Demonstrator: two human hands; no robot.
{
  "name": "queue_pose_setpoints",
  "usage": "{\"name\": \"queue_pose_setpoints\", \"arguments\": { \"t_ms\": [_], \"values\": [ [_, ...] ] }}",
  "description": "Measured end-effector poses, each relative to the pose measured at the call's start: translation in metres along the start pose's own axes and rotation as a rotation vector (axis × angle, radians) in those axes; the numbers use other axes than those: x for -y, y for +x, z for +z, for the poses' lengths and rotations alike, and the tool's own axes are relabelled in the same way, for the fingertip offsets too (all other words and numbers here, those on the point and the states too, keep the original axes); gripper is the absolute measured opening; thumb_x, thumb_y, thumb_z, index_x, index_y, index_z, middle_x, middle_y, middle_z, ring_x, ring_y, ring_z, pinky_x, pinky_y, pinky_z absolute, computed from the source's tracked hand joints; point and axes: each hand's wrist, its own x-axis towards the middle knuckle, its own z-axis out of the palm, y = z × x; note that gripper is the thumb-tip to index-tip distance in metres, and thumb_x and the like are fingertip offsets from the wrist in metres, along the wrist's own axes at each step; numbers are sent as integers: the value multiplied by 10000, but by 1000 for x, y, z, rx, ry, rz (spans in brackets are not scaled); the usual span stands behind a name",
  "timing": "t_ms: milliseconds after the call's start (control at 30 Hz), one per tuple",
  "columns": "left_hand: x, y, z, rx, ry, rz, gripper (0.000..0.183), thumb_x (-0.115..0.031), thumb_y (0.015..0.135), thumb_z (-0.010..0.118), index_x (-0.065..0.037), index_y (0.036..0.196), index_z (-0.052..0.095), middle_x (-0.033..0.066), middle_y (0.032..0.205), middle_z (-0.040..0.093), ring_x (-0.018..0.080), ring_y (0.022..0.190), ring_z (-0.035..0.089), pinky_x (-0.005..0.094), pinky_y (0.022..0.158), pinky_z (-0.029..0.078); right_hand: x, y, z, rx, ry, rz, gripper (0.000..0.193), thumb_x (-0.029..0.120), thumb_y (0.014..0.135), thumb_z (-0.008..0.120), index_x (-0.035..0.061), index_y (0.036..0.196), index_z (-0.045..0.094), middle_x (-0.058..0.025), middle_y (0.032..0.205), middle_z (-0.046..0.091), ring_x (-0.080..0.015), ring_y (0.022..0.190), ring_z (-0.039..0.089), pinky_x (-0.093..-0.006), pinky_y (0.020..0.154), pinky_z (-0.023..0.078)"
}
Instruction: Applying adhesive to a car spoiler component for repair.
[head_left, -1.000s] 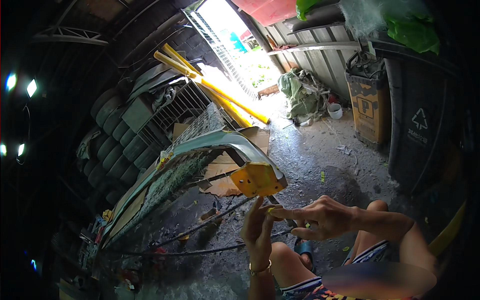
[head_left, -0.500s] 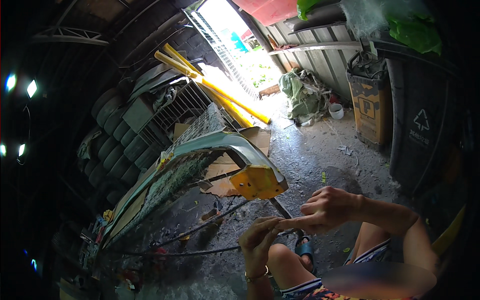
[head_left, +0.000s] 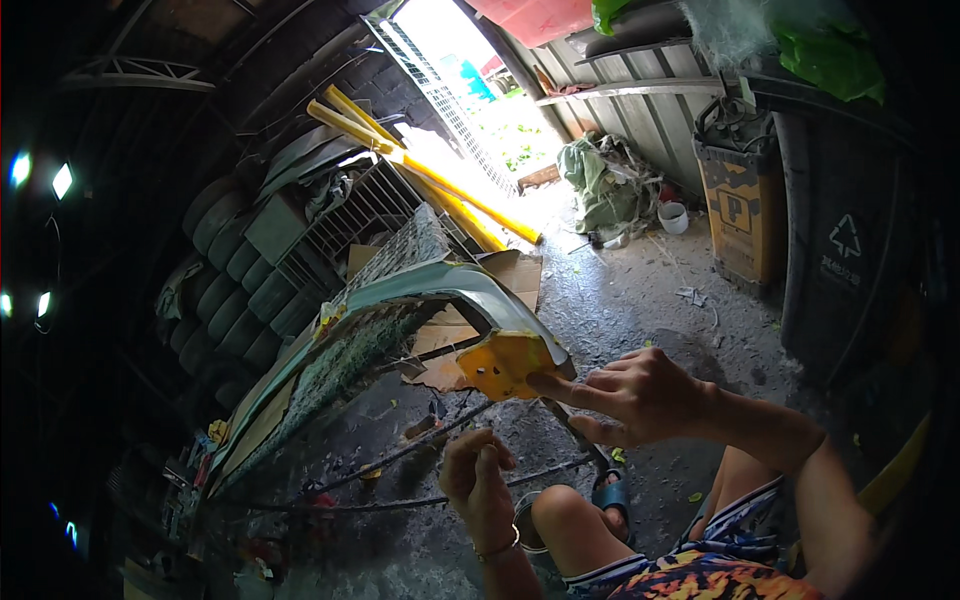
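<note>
A long curved panel (head_left: 480,287), pale grey-green and shaped like a vehicle body part, rests on a thin dark metal stand (head_left: 400,507). Its near end is a yellow patch (head_left: 497,366) with small holes. My right hand (head_left: 640,395) reaches to that yellow end, index finger stretched out with its tip at the lower right edge, the other fingers loosely bent. Lower and to the left is my left hand (head_left: 475,475), raised off the panel with its fingers curled in. Whatever those fingers hold, if anything, is hidden.
Cardboard (head_left: 515,277) lies under the panel. Stacked tyres (head_left: 235,262) and yellow poles (head_left: 440,180) stand behind. At the right are an orange-and-black bin (head_left: 742,215), a dark bin (head_left: 835,230), a white bucket (head_left: 673,217) and a green cloth heap (head_left: 600,185). A bucket (head_left: 527,520) sits beside my knee.
My hands were together at the fingertips and have parted. My right hand has moved forward and left onto the yellow end; my left has drawn left and curled.
</note>
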Motion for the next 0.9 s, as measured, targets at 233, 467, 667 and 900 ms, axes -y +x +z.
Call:
{"name": "queue_pose_setpoints", "arguments": {
  "t_ms": [233,467,667,900],
  "values": [
    [12,-6,-4,41,72,-31,127,-88,939,610,7,1023,618,61,830,598,117,668,548,256,610,449,1,12,1,5,115,10,586,219,849,669,141,1400,484,-49,746,663,-190,505,640,-332,471,546],
    [10,-3,-4,36,35,-31,114,-42,929,601,16,1023,632,82,852,606,130,699,562,250,628,466,0,12,-1,22,167,14,540,228,850,664,117,1358,519,-55,729,658,-198,507,640,-336,471,546],
    [10,-3,-8,38,11,-9,119,0,921,597,15,1030,643,100,870,604,143,725,570,253,635,480,4,11,-4,53,112,54,526,228,847,662,96,1340,540,-55,720,652,-190,505,641,-330,469,543],
    [11,-3,-7,30,57,-16,137,-69,932,615,23,1034,625,68,855,609,119,698,560,245,631,465,17,-4,25,41,-192,-27,643,280,852,659,91,1428,445,-27,656,591,-162,529,625,-301,505,540]
  ]
}}
